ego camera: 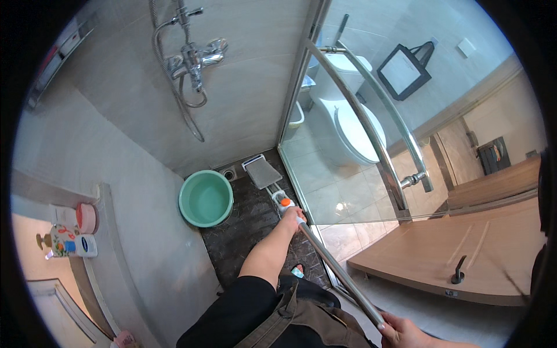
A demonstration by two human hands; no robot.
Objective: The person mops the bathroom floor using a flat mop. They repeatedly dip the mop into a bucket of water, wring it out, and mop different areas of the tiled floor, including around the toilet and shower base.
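Observation:
My left hand (292, 214) grips the lower part of a flat squeeze mop, just above the white collar (283, 199) with an orange button. Farther up, the metal mop pole (337, 266) slants down to the right, where my right hand (402, 331) closes around its end. Beyond my left hand, the mop's grey pad (263, 172) and its white-edged head (253, 161) are over the dark shower floor (243, 230) by the back wall. A green plastic basin (206, 199) stands left of the mop head, apart from it, and seems to hold water.
A floor drain (228, 174) lies between basin and mop head. Right of me is a glass panel with a metal handle bar (361, 113), with a toilet (357, 126) behind it. Shower fittings (191, 63) hang on the wall. Bottles (74, 243) stand on the left ledge. A wooden door (435, 256) is at right.

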